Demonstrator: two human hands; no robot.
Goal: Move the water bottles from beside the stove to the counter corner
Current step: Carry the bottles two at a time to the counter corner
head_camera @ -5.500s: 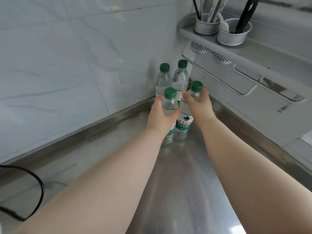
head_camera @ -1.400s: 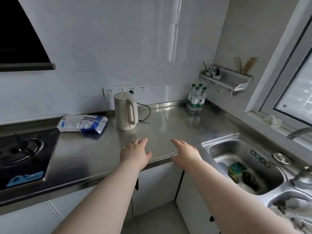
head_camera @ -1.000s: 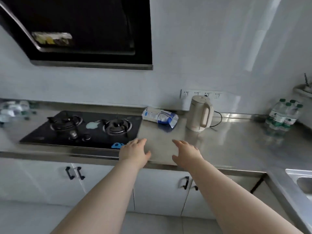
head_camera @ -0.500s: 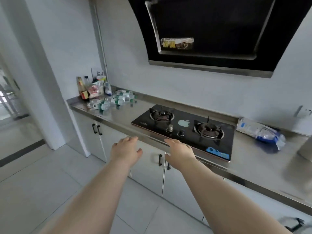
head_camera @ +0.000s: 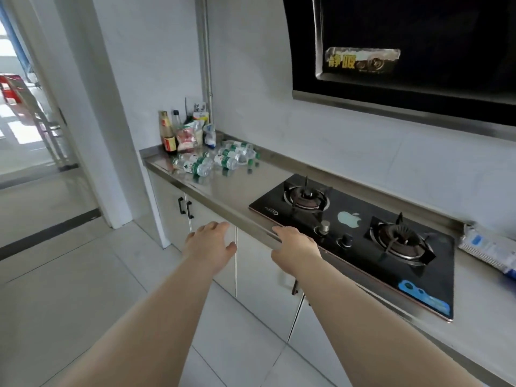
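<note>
Several water bottles [head_camera: 220, 160] lie on their sides on the steel counter [head_camera: 231, 188], left of the stove [head_camera: 360, 236] and just beside a cluster of sauce bottles [head_camera: 169, 132] and packets. Left hand [head_camera: 209, 247] and right hand [head_camera: 296, 247] hover before the counter edge, fingers relaxed and extended, holding nothing.

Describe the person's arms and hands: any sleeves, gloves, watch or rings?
Both forearms are bare for all their visible length; no sleeve edge shows in the frame. The left hand and right hand wear no gloves, and no watch, bracelet or ring is visible on either.
</note>
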